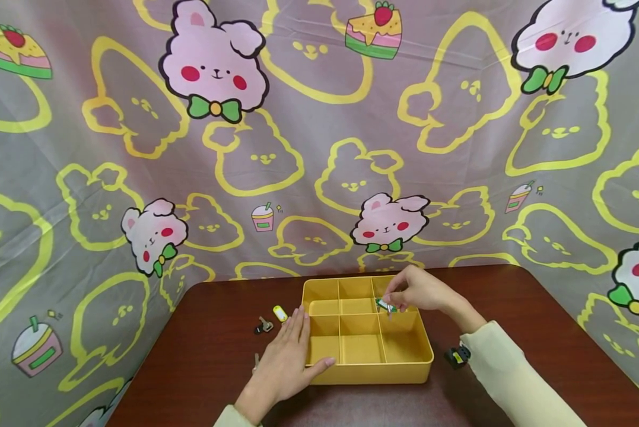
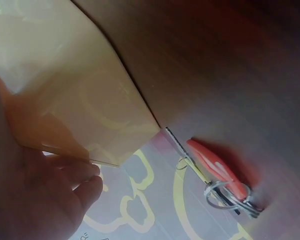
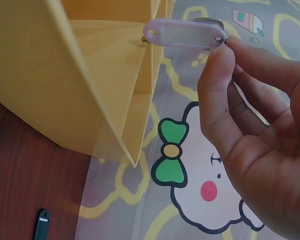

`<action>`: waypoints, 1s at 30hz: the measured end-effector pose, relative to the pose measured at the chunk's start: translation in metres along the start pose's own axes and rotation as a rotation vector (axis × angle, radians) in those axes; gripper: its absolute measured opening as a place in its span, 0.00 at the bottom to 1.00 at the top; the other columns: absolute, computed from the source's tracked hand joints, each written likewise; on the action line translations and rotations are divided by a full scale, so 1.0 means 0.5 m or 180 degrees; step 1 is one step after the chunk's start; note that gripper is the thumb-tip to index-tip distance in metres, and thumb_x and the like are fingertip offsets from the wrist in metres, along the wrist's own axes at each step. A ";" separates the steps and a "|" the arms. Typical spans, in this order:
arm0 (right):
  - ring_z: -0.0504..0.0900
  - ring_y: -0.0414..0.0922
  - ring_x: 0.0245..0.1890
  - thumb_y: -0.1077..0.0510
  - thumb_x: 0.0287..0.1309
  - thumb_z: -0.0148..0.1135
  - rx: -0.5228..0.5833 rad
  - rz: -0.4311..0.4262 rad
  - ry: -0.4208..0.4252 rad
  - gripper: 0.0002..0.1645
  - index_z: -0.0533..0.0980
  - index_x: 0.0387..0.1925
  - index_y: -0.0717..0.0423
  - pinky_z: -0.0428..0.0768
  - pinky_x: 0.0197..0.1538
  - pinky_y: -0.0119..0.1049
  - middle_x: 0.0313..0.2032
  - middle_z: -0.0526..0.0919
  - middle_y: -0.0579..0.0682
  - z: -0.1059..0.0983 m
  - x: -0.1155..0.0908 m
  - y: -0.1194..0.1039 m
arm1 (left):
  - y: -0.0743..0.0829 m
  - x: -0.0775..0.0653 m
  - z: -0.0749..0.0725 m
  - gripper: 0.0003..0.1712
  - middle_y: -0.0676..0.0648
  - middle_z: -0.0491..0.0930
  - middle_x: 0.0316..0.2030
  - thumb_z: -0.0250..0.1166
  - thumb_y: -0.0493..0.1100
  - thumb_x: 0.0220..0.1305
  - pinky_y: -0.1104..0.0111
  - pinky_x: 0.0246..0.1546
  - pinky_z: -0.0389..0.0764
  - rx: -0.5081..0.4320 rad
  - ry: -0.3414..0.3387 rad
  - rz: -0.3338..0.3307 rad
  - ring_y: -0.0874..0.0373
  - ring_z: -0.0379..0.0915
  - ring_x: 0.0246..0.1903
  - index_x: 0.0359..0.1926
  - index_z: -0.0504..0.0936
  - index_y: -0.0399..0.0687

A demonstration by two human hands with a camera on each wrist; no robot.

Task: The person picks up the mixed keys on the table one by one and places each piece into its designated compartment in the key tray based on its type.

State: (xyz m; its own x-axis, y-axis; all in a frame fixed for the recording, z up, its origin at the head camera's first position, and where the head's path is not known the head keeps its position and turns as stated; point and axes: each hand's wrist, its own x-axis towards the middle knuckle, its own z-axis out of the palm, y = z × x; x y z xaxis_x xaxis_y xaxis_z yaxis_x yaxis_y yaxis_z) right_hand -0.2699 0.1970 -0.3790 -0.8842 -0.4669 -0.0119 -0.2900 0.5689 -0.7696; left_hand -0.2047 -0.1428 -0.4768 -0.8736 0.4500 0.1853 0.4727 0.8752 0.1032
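Note:
My right hand (image 1: 417,289) is above the right rear part of a yellow divided box (image 1: 369,373). Thumb and forefinger pinch the end of a key tag (image 3: 185,34), pale purple, with a metal key partly hidden behind it. In the head view a green tag (image 1: 385,305) shows right by these fingertips. The left hand (image 1: 284,362) rests along the box's left side, fingers extended at the rim and thumb over the front edge. Close to it in the left wrist view lies a red key tag (image 2: 217,167) with metal rings.
Left of the box are a yellow tag (image 1: 280,313) and a key (image 1: 266,324) with a black head. Another key (image 1: 256,360) is partly hidden by the left hand. Dark tags (image 1: 458,356) lie right of the box, near the right sleeve. A patterned curtain (image 1: 308,178) hangs behind the table.

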 end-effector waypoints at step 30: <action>0.79 0.40 0.21 0.69 0.63 0.65 -0.0314 0.0001 -0.0336 0.10 0.87 0.27 0.60 0.90 0.35 0.51 0.22 0.85 0.51 0.016 0.014 -0.008 | 0.000 0.001 0.000 0.61 0.34 0.50 0.83 0.49 0.79 0.71 0.51 0.81 0.63 0.0037 0.0030 0.0028 0.42 0.47 0.84 0.82 0.54 0.33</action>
State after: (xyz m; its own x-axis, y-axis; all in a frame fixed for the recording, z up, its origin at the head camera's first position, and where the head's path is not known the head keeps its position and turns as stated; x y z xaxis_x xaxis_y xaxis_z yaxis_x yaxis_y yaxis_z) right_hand -0.2722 0.1859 -0.3810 -0.8423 -0.5325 -0.0832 -0.3289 0.6303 -0.7033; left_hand -0.2049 -0.1425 -0.4767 -0.8683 0.4559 0.1952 0.4788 0.8733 0.0903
